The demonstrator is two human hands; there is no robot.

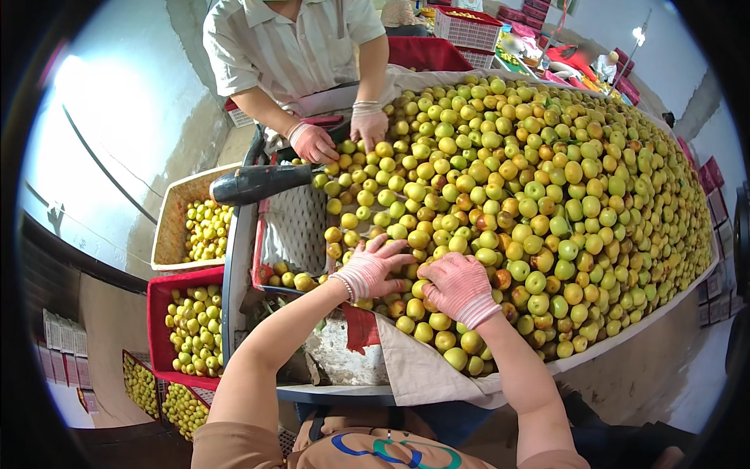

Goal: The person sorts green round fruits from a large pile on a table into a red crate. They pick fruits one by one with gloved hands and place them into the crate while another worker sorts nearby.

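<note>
A large heap of small round yellow-green fruits (527, 199), which look like jujubes, some with brown patches, spreads over a cloth-lined table. My left hand (375, 268), in a pink-and-white knit glove, lies palm down on the heap's near left edge with its fingers spread. To its right, my right hand (460, 287) wears the same kind of glove. Its fingers curve down over several fruits, and whether it grips any is hidden. Left of my left hand is a perforated grey panel (296, 223) with red edging; a few fruits rest along its near end.
Across the table, another person's gloved hands (316, 142) touch the fruit. A black tapered object (261, 184) juts over the panel. Fruit fills part of a cream bin (170, 220) and a red-lined crate (157, 328) at left. Beige cloth (422, 366) drapes over the near edge.
</note>
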